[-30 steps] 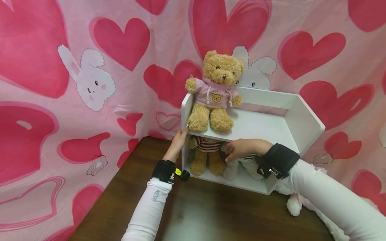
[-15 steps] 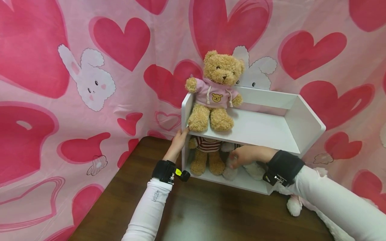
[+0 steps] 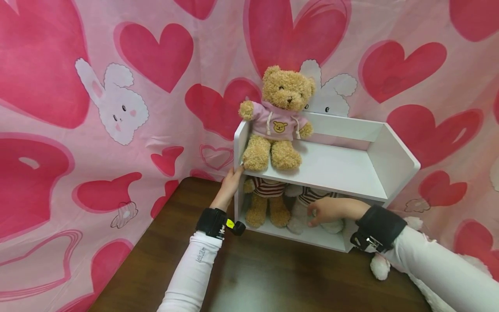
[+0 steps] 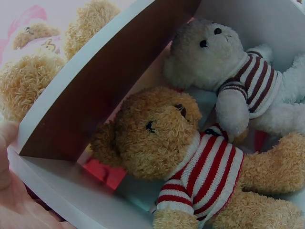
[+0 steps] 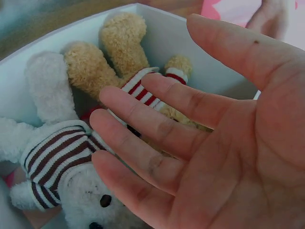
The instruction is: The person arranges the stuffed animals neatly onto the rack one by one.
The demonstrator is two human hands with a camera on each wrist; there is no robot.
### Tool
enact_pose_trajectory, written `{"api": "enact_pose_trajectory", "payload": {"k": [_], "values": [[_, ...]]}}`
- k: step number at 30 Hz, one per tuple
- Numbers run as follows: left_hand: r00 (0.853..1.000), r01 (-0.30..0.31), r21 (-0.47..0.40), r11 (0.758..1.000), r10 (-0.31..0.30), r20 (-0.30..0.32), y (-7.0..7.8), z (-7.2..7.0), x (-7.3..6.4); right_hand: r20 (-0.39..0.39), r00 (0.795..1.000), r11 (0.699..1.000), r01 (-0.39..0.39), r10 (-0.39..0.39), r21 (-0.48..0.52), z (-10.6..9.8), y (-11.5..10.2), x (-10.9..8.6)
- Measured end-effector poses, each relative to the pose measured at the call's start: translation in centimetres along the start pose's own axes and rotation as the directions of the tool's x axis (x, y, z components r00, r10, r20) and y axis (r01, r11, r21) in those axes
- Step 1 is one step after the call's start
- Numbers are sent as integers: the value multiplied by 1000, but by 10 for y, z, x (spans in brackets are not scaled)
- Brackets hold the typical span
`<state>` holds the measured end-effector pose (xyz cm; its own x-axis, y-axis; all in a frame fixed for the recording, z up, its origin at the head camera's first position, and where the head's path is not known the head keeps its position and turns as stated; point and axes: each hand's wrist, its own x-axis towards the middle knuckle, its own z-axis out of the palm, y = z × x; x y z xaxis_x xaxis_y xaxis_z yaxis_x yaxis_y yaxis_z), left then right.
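Left hand [image 3: 229,184] is clamped on the white shelf [image 3: 343,169] at its side; right hand [image 3: 335,209] is held loose-fingered, gripping nothing, before the white bear [image 4: 257,86] in the lower compartment; light touches, with the shelf braced, are judged best; counted: one shelf; three bears, brown bear [image 4: 212,167] beside the white, tan bear [image 3: 277,123] above; one part-hidden plush [image 3: 380,266].

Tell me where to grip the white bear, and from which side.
Probably grip the white bear around its striped shirt, with the right hand from the open front: it sits facing out under the upper shelf, beside the brown bear.
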<state>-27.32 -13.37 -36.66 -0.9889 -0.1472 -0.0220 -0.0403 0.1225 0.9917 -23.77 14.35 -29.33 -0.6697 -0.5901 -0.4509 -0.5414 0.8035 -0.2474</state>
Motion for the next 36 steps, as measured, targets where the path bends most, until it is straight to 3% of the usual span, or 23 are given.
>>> {"api": "enact_pose_trajectory", "payload": {"k": [12, 22, 36], "values": [[1000, 14, 17, 1000, -14, -3, 0, -1, 0, -39, 996, 992, 86, -83, 96, 1, 27, -19], [1000, 18, 5, 1000, -18, 8, 1, -1, 0, -37, 999, 992, 15, -10, 122, 12, 48, -34], [999, 41, 6, 999, -41, 18, 0, -1, 1, -136, 990, 987, 59, -39, 147, 24, 81, -55]]}}
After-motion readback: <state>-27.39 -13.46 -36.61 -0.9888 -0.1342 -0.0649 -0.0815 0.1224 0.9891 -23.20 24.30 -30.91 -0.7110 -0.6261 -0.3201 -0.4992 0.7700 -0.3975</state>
